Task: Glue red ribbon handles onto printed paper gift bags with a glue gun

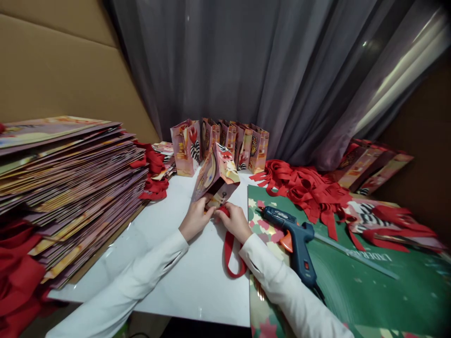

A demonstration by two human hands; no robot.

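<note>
A patterned paper gift bag [222, 176] is tilted over the white tabletop, its near end toward me. My left hand [196, 218] is closed on the bag's near left edge. A red ribbon [233, 260] is pinched in my right hand [235, 222], pressed against the same end of the bag. The rest of that ribbon hangs in a loop below the hand. My fingertips nearly meet, and the exact spot where ribbon and paper touch is hidden.
A blue glue gun [296, 239] with a glue stick lies on the green sheet [352, 281] at right. Red ribbons [306, 188] are heaped behind it. Several finished-looking bags [186, 148] stand at the back. A tall stack of flat bags [70, 192] fills the left.
</note>
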